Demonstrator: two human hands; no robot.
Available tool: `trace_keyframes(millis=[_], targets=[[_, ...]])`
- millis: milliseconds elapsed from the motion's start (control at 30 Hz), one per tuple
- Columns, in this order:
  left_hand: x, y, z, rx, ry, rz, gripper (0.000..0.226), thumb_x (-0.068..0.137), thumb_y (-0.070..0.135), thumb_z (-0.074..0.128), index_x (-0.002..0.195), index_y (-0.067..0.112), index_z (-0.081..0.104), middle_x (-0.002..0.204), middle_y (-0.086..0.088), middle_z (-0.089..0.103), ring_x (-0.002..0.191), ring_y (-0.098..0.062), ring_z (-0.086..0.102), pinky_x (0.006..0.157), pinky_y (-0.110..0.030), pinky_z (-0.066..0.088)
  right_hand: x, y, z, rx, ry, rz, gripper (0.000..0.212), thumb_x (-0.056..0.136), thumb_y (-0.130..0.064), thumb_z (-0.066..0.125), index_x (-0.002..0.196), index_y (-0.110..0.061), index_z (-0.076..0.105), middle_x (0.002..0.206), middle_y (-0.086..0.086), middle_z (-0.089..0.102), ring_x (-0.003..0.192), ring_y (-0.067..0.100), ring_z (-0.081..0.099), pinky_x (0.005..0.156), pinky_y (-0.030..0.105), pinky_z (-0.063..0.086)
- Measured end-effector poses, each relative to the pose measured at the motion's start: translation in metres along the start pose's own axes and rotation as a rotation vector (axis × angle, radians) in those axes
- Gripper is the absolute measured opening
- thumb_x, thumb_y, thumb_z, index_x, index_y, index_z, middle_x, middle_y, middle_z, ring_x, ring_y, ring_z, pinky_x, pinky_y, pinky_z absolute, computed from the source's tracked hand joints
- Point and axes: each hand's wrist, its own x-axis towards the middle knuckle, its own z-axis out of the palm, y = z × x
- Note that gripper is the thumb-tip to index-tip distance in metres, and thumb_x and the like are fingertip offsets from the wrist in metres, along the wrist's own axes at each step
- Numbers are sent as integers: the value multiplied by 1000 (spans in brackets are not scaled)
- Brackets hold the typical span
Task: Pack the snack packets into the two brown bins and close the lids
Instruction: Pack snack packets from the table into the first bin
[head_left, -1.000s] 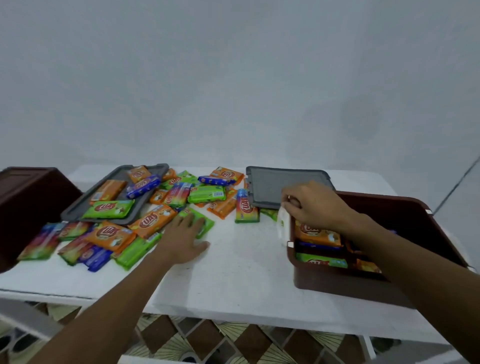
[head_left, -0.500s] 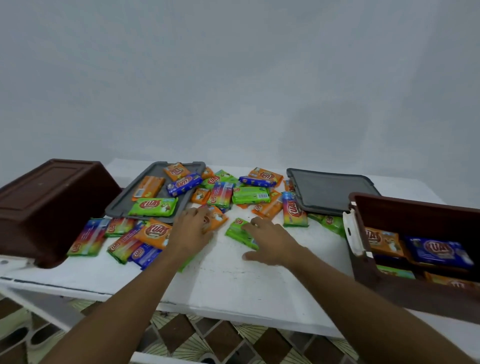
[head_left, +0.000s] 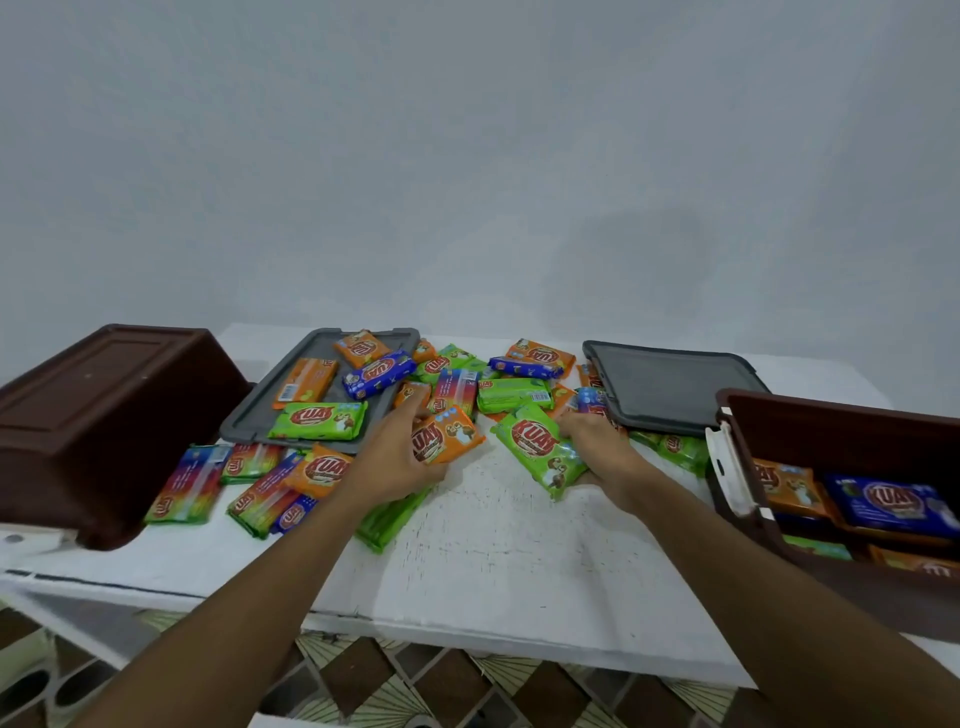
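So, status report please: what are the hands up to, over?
Left hand grips orange packet, right hand grips green packet. Right brown bin open, partly filled. Packets sit on left grey lid.

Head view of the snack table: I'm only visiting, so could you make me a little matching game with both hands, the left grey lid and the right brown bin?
Column one:
1 left hand
2 right hand
3 left grey lid
4 right brown bin

Column two:
A open, with a blue packet inside
B holds a green packet
C holds an orange packet
D lies flat with loose packets on top

Pairs: 1-C, 2-B, 3-D, 4-A.
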Motion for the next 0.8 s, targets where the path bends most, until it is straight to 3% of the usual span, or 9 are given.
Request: trace_keyframes(millis=[67, 133, 233, 400, 500, 667, 800], targets=[[1, 6, 0, -14, -5, 11, 103, 71, 27, 83, 152, 28, 19, 140, 2, 45, 113, -11, 51, 82, -28, 54, -2, -7, -3, 24, -15, 28, 12, 94, -18, 50, 92, -12, 59, 97, 15, 72, 89, 31, 70, 87, 46, 56], [3, 14, 1, -9, 1, 42, 90, 73, 28, 80, 147, 31, 29, 137, 4, 48, 116, -13, 50, 86, -31, 53, -2, -11, -9, -29, -53, -7, 10, 93, -21, 57, 99, -14, 61, 103, 14, 72, 92, 29, 71, 87, 48, 57], [8, 31, 4, 40, 8, 88, 73, 77, 31, 74, 140, 36, 38, 128, 12, 46, 108, -8, 49, 79, -26, 48, -3, -19, -23, -156, -89, -105, 28, 85, -25, 73, 109, -19, 60, 101, 6, 73, 85, 24, 74, 84, 44, 58], [18, 68, 17, 35, -61, 130, 83, 63, 53, 61, 140, 34, 39, 139, 5, 44, 120, -14, 45, 95, -38, 48, -13, -36, -67, -241, -78, -202, 43, 81, -21, 74, 120, -23, 56, 119, 6, 66, 91, 21, 71, 83, 41, 58], [25, 95, 29, 76, -61, 153, 79, 67, 45, 68, 139, 26, 42, 133, 3, 45, 112, -12, 46, 88, -29, 43, -35, -43, -103, -304, -22, -243, 38, 80, -26, 75, 113, -23, 58, 107, 3, 72, 81, 13, 68, 70, 27, 52], [36, 146, 57, 89, -66, 282, 76, 72, 34, 80, 138, 23, 43, 125, 8, 43, 111, -11, 47, 84, -22, 41, -67, -35, -182, -490, 66, -290, 68, 63, -36, 89, 116, -29, 47, 94, -5, 68, 78, 10, 67, 63, 22, 48], [37, 196, 87, 139, -112, 372, 80, 66, 52, 71, 136, 22, 45, 120, 8, 45, 109, -13, 47, 91, -31, 44, -80, -15, -252, -843, 145, -347, 64, 65, -38, 84, 117, -30, 47, 100, -7, 63, 83, 7, 63, 66, 23, 49]])
